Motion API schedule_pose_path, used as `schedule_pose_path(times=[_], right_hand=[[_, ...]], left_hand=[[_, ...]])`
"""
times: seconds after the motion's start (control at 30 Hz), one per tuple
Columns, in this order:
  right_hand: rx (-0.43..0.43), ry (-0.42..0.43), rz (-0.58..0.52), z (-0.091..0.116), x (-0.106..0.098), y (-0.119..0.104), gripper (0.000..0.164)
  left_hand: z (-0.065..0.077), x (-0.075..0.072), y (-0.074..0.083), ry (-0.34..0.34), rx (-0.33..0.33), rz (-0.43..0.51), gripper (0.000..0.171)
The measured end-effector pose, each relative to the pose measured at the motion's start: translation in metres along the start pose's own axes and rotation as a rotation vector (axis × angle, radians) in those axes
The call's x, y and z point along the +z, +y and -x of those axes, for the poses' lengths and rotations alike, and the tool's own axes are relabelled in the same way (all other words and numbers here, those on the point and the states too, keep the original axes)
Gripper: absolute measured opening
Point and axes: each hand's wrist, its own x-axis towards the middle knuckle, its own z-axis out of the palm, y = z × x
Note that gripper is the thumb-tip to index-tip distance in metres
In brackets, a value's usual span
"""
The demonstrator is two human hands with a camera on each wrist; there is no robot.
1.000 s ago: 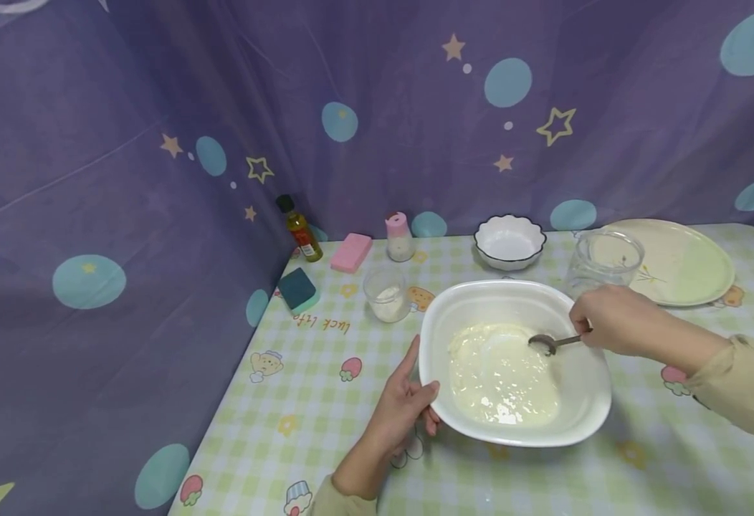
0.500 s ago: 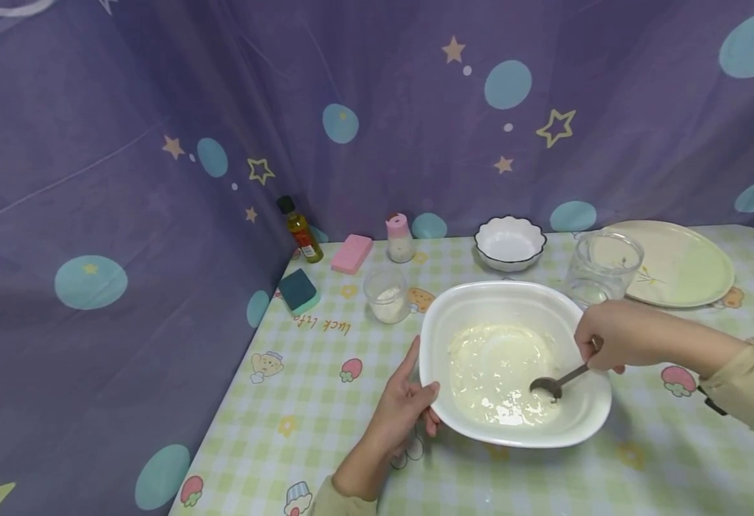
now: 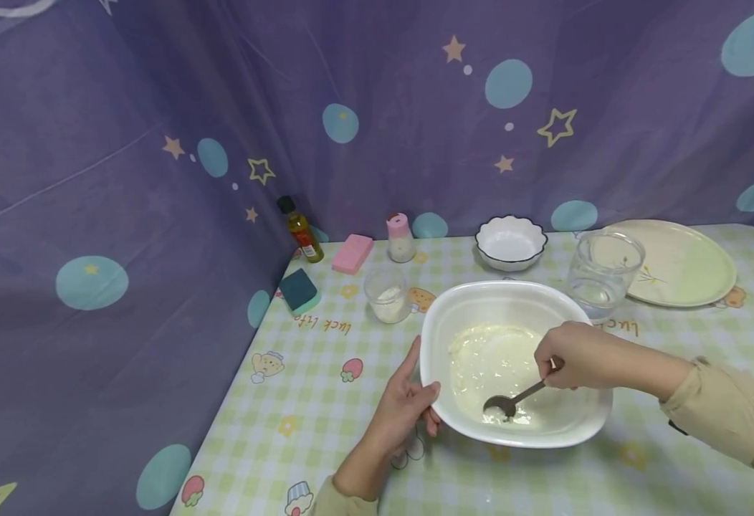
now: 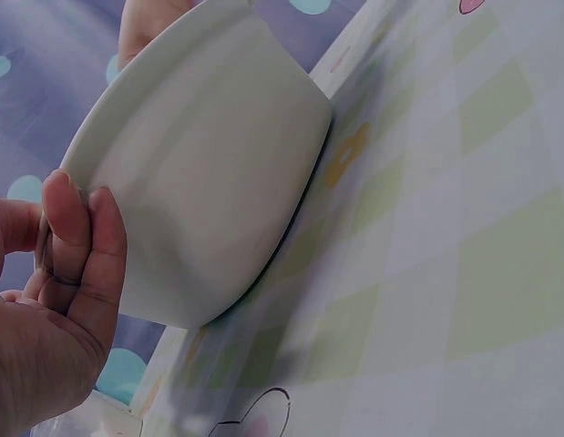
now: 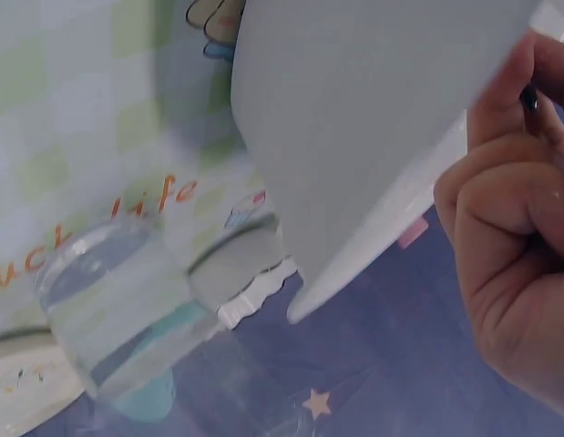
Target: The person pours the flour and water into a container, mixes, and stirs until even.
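Note:
A large white bowl [image 3: 512, 294] stands on the table, with pale creamy batter [image 3: 489, 358] spread over its bottom. My left hand [image 3: 399, 401] grips the bowl's left rim, thumb over the edge; in the left wrist view the fingers [image 4: 104, 246] curl under the lip against the outer wall. My right hand [image 3: 580, 358] pinches the handle of a dark metal spoon [image 3: 528, 393] over the bowl's right side. The spoon's head sits in the batter near the front. In the right wrist view the curled right hand [image 5: 514, 218] is beside the rim, the spoon mostly hidden.
Behind the bowl are a clear glass jar [image 3: 599, 279], a scalloped white dish [image 3: 511, 244] and an oval plate [image 3: 693, 265]. Left of it stand a cup of white powder [image 3: 387, 297], a pink-topped shaker [image 3: 400, 240], a pink sponge [image 3: 352, 254], a dark green sponge [image 3: 298, 290] and an oil bottle [image 3: 302, 233].
My right hand has carried the spoon from the bowl's right side forward and left through the batter, toward the near edge. The left hand and the bowl have stayed in place.

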Motion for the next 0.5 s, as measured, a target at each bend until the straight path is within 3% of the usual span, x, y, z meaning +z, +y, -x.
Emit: schedule_pose_path(times=[0.23,0.5], right_hand=[[-0.067,0.086,0.069,-0.013,0.009,0.0,0.025],[-0.052,0.202,0.105,-0.029,0.016,0.003,0.025]], left_hand=[[0.0,0.0,0.0,-0.005,0.001,0.007,0.078],[0.0,0.0,0.0,0.005,-0.005,0.006,0.079]])
